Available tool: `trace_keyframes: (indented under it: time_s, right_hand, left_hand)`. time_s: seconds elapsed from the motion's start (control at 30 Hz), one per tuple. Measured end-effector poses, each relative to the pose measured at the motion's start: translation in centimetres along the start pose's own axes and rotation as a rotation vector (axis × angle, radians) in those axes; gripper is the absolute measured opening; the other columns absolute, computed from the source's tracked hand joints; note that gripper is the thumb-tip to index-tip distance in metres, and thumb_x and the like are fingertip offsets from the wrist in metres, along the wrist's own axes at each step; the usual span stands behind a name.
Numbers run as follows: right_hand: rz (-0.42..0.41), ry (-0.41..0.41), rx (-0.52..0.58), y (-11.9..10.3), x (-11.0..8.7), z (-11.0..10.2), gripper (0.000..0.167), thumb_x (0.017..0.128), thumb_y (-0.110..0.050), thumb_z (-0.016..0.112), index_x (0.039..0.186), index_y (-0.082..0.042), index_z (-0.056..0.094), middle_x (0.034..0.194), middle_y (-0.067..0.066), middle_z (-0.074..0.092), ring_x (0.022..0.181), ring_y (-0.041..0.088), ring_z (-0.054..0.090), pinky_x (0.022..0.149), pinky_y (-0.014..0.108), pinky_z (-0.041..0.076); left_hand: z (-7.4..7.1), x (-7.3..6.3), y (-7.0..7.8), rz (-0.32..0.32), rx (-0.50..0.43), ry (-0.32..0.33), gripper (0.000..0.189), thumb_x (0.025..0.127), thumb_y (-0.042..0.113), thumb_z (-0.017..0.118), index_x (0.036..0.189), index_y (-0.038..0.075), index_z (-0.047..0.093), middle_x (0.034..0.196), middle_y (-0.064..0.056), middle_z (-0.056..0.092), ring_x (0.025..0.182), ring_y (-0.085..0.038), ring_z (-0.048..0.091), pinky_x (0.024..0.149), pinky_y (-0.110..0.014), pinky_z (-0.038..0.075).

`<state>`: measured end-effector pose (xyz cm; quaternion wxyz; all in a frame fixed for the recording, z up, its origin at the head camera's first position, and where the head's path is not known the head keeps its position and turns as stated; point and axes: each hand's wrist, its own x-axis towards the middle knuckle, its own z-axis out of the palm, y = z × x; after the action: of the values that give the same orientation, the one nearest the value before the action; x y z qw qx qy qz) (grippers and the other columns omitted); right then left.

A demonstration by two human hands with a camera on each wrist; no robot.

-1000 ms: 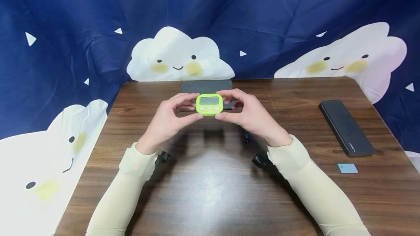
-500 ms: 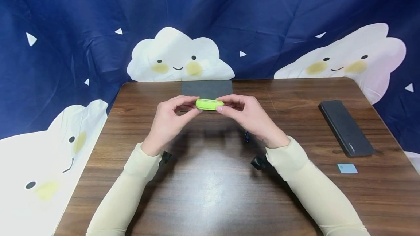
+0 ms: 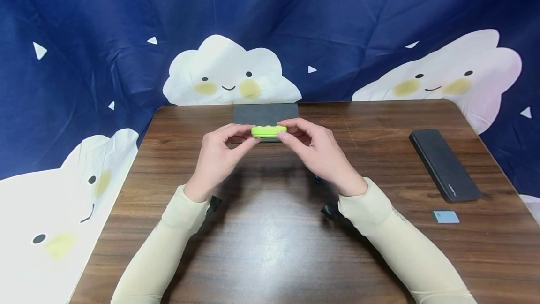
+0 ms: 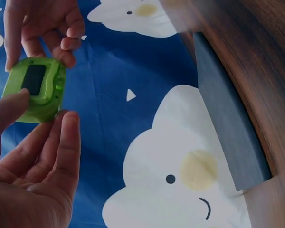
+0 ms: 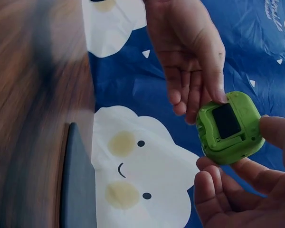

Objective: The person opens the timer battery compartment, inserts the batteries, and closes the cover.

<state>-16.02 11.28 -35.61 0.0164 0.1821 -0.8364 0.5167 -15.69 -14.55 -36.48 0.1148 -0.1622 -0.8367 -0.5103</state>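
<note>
A small green timer (image 3: 269,131) is held above the middle of the wooden table (image 3: 270,247), just in front of a grey pad (image 3: 266,113) lying at the table's far edge. In the head view it lies nearly flat, seen edge-on, its long axis running left to right across the frame. The left hand (image 3: 219,156) pinches its left end between thumb and fingers, and the right hand (image 3: 320,151) pinches its right end the same way. The wrist views show the timer's back, with a dark rectangular panel (image 5: 226,121), turned away from the person and toward the blue cloud-print backdrop (image 3: 105,36). At the right of the frame lie a black case (image 3: 445,164) and a small blue card (image 3: 446,216).
</note>
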Motion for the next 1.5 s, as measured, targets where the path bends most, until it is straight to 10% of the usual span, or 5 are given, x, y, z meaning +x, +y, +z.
trace_keyframes:
  time_s: [0.2,0.4,0.67,0.97,1.5]
  right_hand:
    - [-0.028,0.024,-0.042,0.1,0.0,0.0,0.03,0.109,-0.034,0.075,0.136,-0.021,0.078,0.114,0.0,0.082,0.091,0.017,0.074,0.08,0.022,0.058]
    - [-0.092,0.047,-0.114,0.1,0.0,0.0,0.027,0.108,-0.026,0.077,0.133,-0.014,0.079,0.105,0.002,0.081,0.088,0.015,0.073,0.08,0.021,0.059]
    - [-0.066,0.033,-0.125,0.2,0.1,-0.3,0.022,0.11,-0.03,0.075,0.122,-0.014,0.082,0.099,0.001,0.084,0.078,0.017,0.069,0.067,0.025,0.052]
    - [0.079,-0.128,0.098,0.4,0.3,-1.0,0.022,0.111,-0.03,0.072,0.12,-0.012,0.081,0.097,0.01,0.085,0.085,0.023,0.074,0.076,0.03,0.064]
    - [0.174,-0.254,0.277,0.5,0.4,-1.3,0.025,0.113,-0.026,0.068,0.115,-0.004,0.08,0.091,0.01,0.082,0.079,0.018,0.071,0.076,0.03,0.065]
  left_hand:
    - [0.1,0.0,0.1,0.005,0.032,0.007,0.025,0.098,0.017,0.088,0.122,0.009,0.085,0.111,-0.005,0.085,0.097,-0.018,0.081,0.089,-0.034,0.069]
    - [0.0,0.1,0.2,0.0,0.047,0.012,0.022,0.099,0.017,0.088,0.118,0.007,0.086,0.111,-0.007,0.086,0.095,-0.018,0.081,0.086,-0.021,0.066]
    - [0.0,0.3,-0.3,0.192,0.068,0.052,0.037,0.097,0.014,0.09,0.134,0.011,0.083,0.115,-0.004,0.086,0.098,-0.017,0.081,0.085,-0.023,0.066]
    - [-0.5,0.2,-0.8,0.41,0.099,0.017,0.061,0.09,0.008,0.095,0.148,0.011,0.074,0.129,-0.009,0.081,0.116,-0.025,0.078,0.104,-0.029,0.062]
    - [-0.8,0.2,-1.3,0.49,0.192,-0.098,0.083,0.083,0.02,0.103,0.157,0.012,0.066,0.143,-0.007,0.074,0.133,-0.023,0.07,0.114,-0.036,0.06]
